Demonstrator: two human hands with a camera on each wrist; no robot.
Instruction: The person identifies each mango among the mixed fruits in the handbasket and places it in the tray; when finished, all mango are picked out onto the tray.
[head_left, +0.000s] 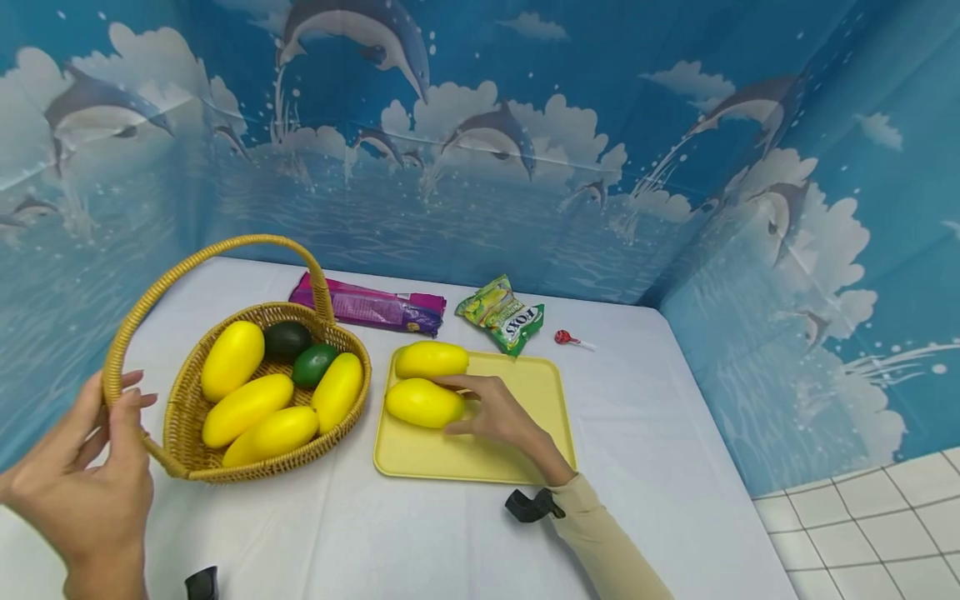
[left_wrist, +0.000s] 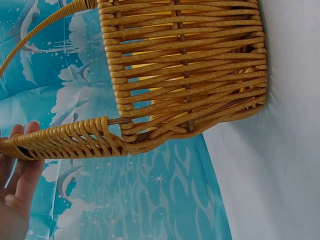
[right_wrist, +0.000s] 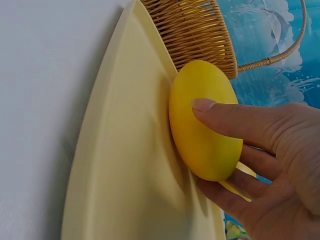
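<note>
My left hand (head_left: 101, 471) holds the side of the wicker basket's (head_left: 262, 473) arched handle (head_left: 197, 260), thumb and fingers around it. Inside the basket lie several yellow mangoes (head_left: 247, 410) and two dark green avocados (head_left: 315, 365). With thumb and fingers, my right hand (head_left: 504, 410) grips a yellow mango (right_wrist: 202, 120) at the left side of the pale yellow tray (head_left: 517, 458). Just behind that one, a second mango (head_left: 432, 360) lies on the tray. In the left wrist view, fingers lie against the handle (left_wrist: 65, 140) near the woven basket wall (left_wrist: 185, 65).
Behind the basket and tray lie a purple packet (head_left: 375, 306) and a green Fox's candy bag (head_left: 504, 317). A red lollipop (head_left: 567, 337) is right of the bag. A dolphin-print curtain (head_left: 480, 208) borders the white-covered table (head_left: 652, 467).
</note>
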